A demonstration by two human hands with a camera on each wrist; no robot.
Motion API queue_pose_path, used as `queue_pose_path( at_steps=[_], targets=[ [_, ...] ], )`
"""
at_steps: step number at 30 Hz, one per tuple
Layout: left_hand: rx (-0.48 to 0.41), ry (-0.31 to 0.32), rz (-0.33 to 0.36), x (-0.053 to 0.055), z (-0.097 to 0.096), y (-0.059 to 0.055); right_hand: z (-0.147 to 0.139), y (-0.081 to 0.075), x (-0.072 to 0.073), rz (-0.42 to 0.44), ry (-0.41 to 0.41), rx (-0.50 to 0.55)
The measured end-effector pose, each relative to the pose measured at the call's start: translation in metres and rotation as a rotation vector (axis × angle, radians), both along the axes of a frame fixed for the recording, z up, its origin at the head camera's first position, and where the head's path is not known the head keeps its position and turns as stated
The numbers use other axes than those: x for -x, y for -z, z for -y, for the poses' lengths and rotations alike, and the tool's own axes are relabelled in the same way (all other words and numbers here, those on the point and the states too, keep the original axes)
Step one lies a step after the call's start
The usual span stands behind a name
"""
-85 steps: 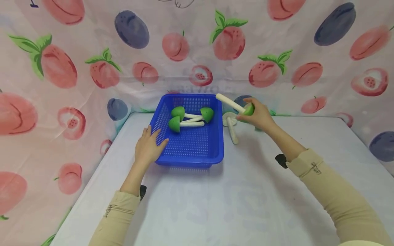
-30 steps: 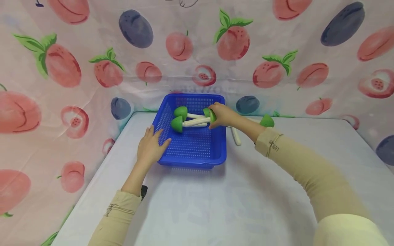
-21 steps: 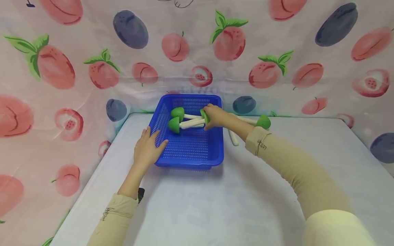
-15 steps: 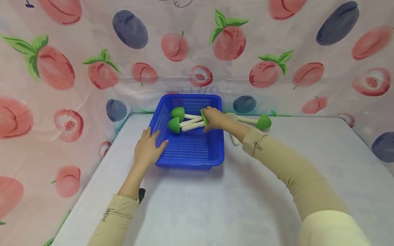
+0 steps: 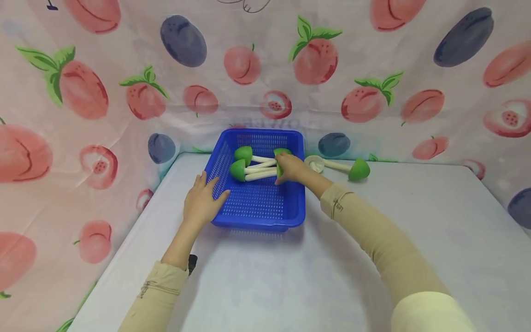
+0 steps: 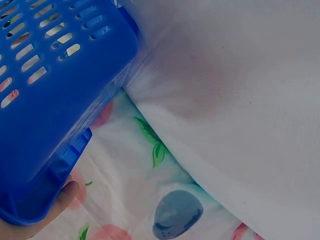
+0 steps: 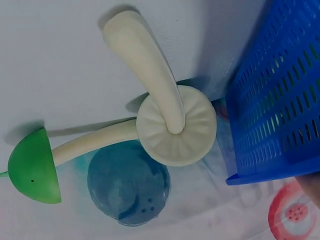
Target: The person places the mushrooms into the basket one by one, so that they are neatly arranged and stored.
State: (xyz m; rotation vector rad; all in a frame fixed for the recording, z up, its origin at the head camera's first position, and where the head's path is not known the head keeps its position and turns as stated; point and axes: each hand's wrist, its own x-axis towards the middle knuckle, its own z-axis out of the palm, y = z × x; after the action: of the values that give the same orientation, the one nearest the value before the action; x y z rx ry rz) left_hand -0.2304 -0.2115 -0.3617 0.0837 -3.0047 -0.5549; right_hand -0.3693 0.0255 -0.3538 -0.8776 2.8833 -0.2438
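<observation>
My right hand [image 5: 292, 168] reaches over the right rim of a blue plastic basket [image 5: 249, 222], fingers and thumb round the green cap of a toy mushroom. That mushroom's white stem [image 5: 261, 175] points left, low among the others. Several toy mushrooms [image 5: 238, 170] with green caps lie together in the back half of the basket. With fingers spread, my left hand [image 5: 200, 200] rests at the basket's left rim; in the left wrist view a fingertip [image 6: 68, 191] shows beside the rim. The right wrist view shows the basket's outer wall [image 7: 280, 100] and little of the hand.
Right of the basket, two more toy mushrooms lie on the white tabletop: one shows its pale underside [image 7: 195, 135], the other its green cap [image 5: 359, 170]. A fruit-print cloth [image 5: 257, 27] hangs behind the table and along its left side.
My right hand has carried its mushroom left from above the table into the basket and lowered it beside the others, stem turned leftward. My left hand stays at the rim.
</observation>
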Motion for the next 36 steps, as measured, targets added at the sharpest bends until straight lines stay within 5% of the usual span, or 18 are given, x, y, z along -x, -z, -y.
queue_pose_path(
  at_steps=[10,18,36],
  targets=[
    [0.004,0.006,-0.006,-0.001,-0.002,0.001,0.005,0.007,0.004,-0.043,0.022,-0.141],
    [0.013,-0.006,-0.002,-0.001,0.001,-0.002,0.012,0.008,0.009,-0.039,-0.055,-0.192],
    [0.011,0.002,-0.001,0.001,-0.001,-0.001,0.010,0.008,0.006,0.008,-0.045,-0.116]
  ],
)
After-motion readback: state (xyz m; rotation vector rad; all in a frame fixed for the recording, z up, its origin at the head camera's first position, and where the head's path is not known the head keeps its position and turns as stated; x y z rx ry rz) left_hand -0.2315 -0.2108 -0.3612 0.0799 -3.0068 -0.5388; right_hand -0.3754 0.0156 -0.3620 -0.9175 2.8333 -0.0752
